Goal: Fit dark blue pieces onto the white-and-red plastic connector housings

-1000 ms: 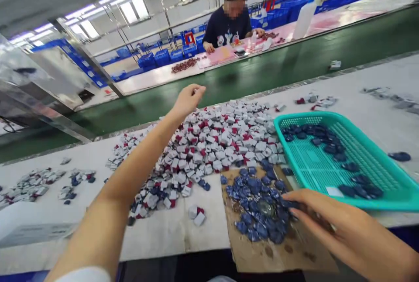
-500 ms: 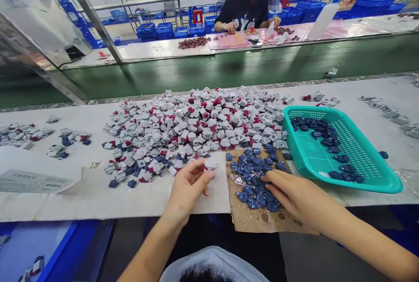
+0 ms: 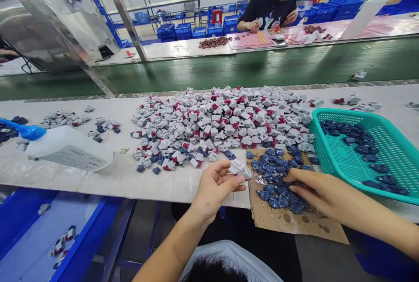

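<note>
Between the thumb and fingers of my left hand (image 3: 218, 188) is a small light-grey plastic piece (image 3: 240, 169), held up over the table's front edge. My right hand (image 3: 316, 190) reaches down to a cluster of dark blue plastic pieces (image 3: 271, 166) on a wet, stained cardboard sheet (image 3: 271, 220). Its thumb and forefinger pinch at a dark blue piece, which the fingers mostly cover. Behind both hands spreads a big heap of light-grey pieces (image 3: 222, 120), many with dark red parts and some with blue ones.
A teal basket (image 3: 343, 159) with dark blue pieces stands at the right. On the left lies a white bottle (image 3: 72, 146) with a blue nozzle, and below it a blue bin (image 3: 94, 229). Across the green belt (image 3: 209, 72), a co-worker (image 3: 268, 7) sits at another table.
The view has swung left, bringing the whole bottle into sight. In my left hand the grey piece, blurred before, now shows clearly. My right hand stays at the blue pieces.
</note>
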`<state>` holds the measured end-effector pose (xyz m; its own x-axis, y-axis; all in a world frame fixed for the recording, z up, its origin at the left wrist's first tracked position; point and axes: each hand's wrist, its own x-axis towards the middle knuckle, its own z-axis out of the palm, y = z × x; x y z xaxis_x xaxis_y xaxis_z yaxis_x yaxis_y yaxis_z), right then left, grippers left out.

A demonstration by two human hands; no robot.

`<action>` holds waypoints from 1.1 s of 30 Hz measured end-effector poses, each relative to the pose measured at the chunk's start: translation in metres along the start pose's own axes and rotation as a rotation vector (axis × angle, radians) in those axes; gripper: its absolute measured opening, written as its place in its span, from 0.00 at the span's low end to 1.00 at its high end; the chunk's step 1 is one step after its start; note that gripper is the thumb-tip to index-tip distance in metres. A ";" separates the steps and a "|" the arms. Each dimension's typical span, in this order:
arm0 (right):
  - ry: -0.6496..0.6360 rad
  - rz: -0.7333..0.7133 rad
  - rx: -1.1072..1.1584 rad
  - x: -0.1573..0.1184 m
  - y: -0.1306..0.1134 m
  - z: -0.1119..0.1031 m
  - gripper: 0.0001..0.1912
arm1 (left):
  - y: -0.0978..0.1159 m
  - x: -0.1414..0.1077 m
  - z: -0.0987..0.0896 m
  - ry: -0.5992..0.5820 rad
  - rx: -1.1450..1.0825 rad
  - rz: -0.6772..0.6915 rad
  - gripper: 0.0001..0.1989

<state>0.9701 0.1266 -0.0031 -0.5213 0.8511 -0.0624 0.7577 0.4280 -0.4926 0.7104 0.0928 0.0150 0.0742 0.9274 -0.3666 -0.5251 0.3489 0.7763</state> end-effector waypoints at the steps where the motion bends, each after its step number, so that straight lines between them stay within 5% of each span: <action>1: -0.015 0.039 0.088 0.002 -0.003 -0.004 0.13 | 0.000 -0.001 0.002 -0.015 -0.008 -0.002 0.21; 6: 0.139 0.200 0.543 0.007 -0.047 -0.020 0.19 | -0.003 -0.007 0.009 -0.087 -0.026 -0.006 0.19; 11: 0.166 0.186 0.724 0.007 -0.087 -0.022 0.19 | -0.004 -0.012 0.014 -0.103 -0.032 -0.002 0.18; 23: 0.154 -0.099 0.362 0.015 -0.098 -0.025 0.08 | -0.012 -0.013 0.012 -0.078 0.106 0.113 0.16; 33: 0.147 0.001 0.518 0.013 -0.088 -0.003 0.10 | -0.026 -0.011 0.013 -0.063 0.071 0.082 0.18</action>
<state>0.8974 0.1006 0.0423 -0.4320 0.9010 0.0407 0.4460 0.2526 -0.8587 0.7342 0.0752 0.0051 0.0879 0.9592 -0.2686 -0.4702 0.2777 0.8378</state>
